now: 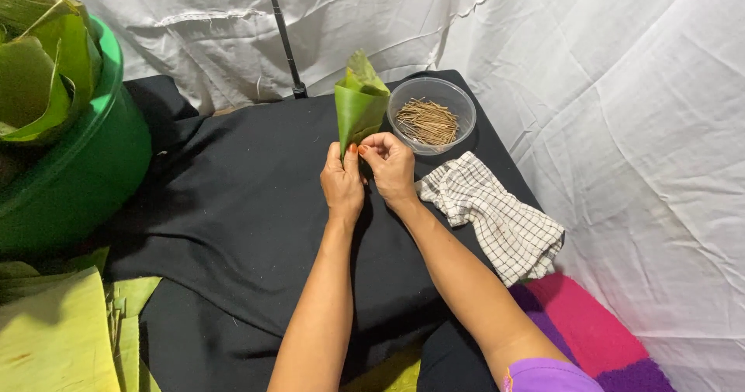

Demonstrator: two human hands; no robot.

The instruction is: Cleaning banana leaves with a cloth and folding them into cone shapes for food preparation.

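We hold a folded green leaf cone upright over the black-draped bench.

Our left hand [342, 181] and right hand [390, 164] meet side by side at the lower tip of the leaf cone [358, 106], both pinching it closed between thumbs and fingertips, so the hands sit together, clamped on the leaf. The cone's wide mouth points up and away from us, above the middle of the black cloth [233, 206] that covers the bench. Just to the right of the cone stands a clear plastic bowl [458, 97] holding thin brown sticks [426, 122]. A checked white cloth [497, 217] lies crumpled near our right wrist, at the bench's right edge. At the far left a green tub [85, 175] holds more large leaves [39, 74], and flat leaf pieces [54, 338] lie stacked at the lower left.
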